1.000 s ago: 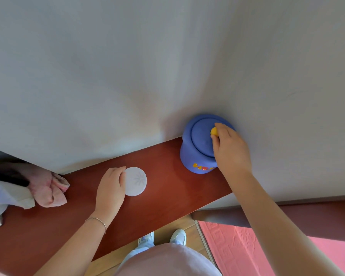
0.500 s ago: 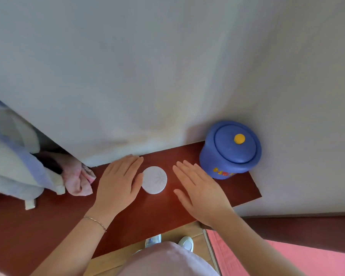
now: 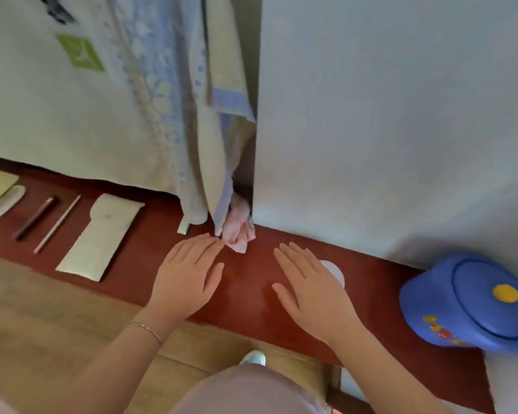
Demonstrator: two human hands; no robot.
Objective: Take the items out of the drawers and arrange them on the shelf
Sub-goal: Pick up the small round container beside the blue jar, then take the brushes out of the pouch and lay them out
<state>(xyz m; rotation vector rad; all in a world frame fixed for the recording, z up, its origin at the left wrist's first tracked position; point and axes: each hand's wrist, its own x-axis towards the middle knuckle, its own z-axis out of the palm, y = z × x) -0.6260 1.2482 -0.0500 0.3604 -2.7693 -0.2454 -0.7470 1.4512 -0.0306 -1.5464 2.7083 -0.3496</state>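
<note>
Now both my hands hover flat, fingers spread, holding nothing; my right hand point(image 3: 314, 289) has slid off the blue jar point(image 3: 473, 303) to cover the white disc point(image 3: 334, 271) on the shelf point(image 3: 245, 282), my left hand point(image 3: 186, 276) beside.

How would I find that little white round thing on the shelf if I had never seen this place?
Follow the long reddish-brown wooden shelf along the pale wall towards the big blue lidded plastic jar with a yellow knob at its right end. The small flat white disc lies between that jar and the pink crumpled cloth, half hidden behind the open right hand. Nothing else there is round, flat and white.
</note>
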